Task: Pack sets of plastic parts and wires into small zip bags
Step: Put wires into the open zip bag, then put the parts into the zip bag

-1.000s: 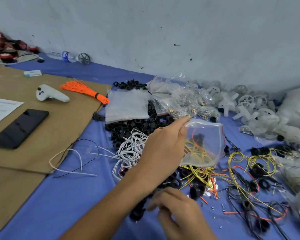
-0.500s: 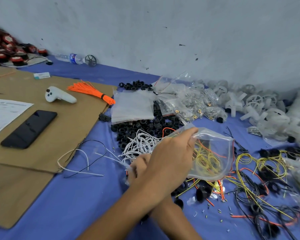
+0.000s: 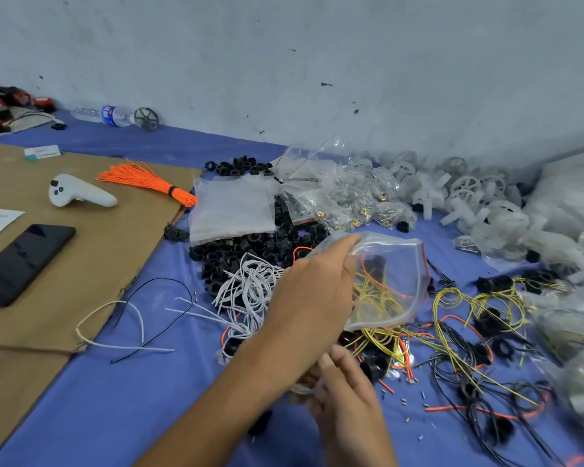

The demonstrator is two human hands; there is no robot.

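My left hand [image 3: 314, 298] holds a small clear zip bag [image 3: 395, 284] by its edge, lifted above the blue cloth. Inside the bag lie yellow and orange wires and a black plastic part. Lower down, my right hand [image 3: 348, 399] sits under the left wrist with its fingers curled on something pale and blurred that looks like a white wire. A bundle of white wires [image 3: 246, 291] lies left of the bag, next to a heap of black plastic rings [image 3: 250, 247]. Loose yellow, black and orange wires [image 3: 452, 315] spread to the right.
A stack of empty zip bags [image 3: 231, 210] lies on the black rings. White plastic wheels [image 3: 466, 193] and filled bags pile up against the wall. On the cardboard sheet [image 3: 98, 251] at left are a phone [image 3: 24, 261], a white controller [image 3: 78, 195] and an orange bundle [image 3: 152, 182].
My right hand reached under the left arm to the white wires, then came back toward me with something pale. The left hand kept holding the bag up.
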